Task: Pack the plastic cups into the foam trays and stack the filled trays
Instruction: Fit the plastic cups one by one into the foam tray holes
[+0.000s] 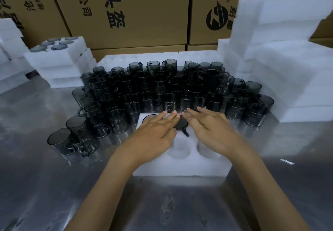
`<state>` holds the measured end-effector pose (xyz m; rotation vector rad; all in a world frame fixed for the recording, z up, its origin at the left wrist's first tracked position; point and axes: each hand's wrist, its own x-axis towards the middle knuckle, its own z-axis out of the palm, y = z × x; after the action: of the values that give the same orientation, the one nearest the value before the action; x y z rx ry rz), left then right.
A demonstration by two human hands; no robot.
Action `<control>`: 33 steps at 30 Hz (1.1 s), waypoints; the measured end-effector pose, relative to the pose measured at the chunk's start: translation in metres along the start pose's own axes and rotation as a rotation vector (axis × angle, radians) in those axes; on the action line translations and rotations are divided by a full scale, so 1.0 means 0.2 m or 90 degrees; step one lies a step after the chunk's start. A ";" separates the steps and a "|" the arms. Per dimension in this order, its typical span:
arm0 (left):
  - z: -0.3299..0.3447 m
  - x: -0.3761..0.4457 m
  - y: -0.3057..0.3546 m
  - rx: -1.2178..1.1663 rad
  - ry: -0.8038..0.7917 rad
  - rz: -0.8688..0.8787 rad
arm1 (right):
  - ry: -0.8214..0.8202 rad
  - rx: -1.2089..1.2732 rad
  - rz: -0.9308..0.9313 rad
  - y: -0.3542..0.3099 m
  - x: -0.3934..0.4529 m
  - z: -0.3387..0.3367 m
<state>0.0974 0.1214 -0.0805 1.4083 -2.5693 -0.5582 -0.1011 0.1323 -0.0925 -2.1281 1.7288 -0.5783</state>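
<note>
Now both your left hand and right hand lie flat-fingered, gripping nothing, on the foam tray, loose cups massed at twelve o'clock, equally near.

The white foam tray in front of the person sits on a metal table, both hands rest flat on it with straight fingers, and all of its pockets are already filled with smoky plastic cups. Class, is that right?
Not all. The head view shows the white foam tray with two near pockets still empty; smoky plastic cups fill only far pockets. The left hand and right hand do lie flat, on the metal table.
</note>
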 end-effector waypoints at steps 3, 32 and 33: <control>-0.05 0.04 0.00 -0.105 0.090 -0.028 | 0.034 0.118 0.001 0.02 0.02 0.00; -0.20 0.28 0.15 -0.307 0.093 0.161 | 0.279 0.712 0.115 0.21 0.03 -0.19; -0.18 0.27 0.16 -0.297 0.079 0.160 | 0.259 0.712 0.110 0.21 0.03 -0.19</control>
<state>0.0547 0.0817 -0.0370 0.9196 -2.2680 -0.9185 -0.1556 0.1176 -0.0799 -1.0965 1.2150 -1.5383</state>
